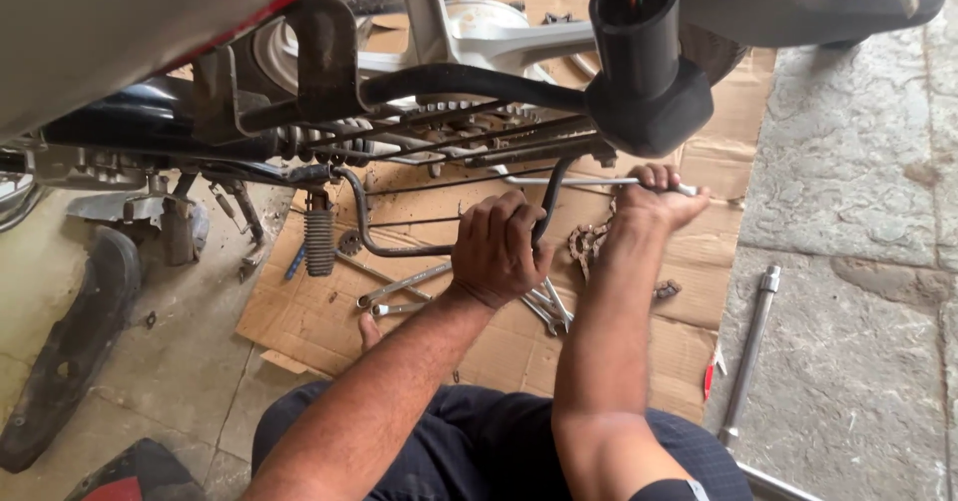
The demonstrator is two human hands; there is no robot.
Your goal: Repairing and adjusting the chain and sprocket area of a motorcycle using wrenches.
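Black bent frame tube point(399, 250), thin, curved | left hand point(499, 251) fingers clenched round it | right hand point(654, 202) fingers grasping silver rod point(559, 181)

A motorcycle repair workshop: a partly stripped motorcycle point(399, 92) stands over flattened cardboard point(499, 341) on a stained concrete floor point(848, 261), with spanners point(404, 283), a coil spring point(319, 242) and a socket bar point(750, 346) scattered about.
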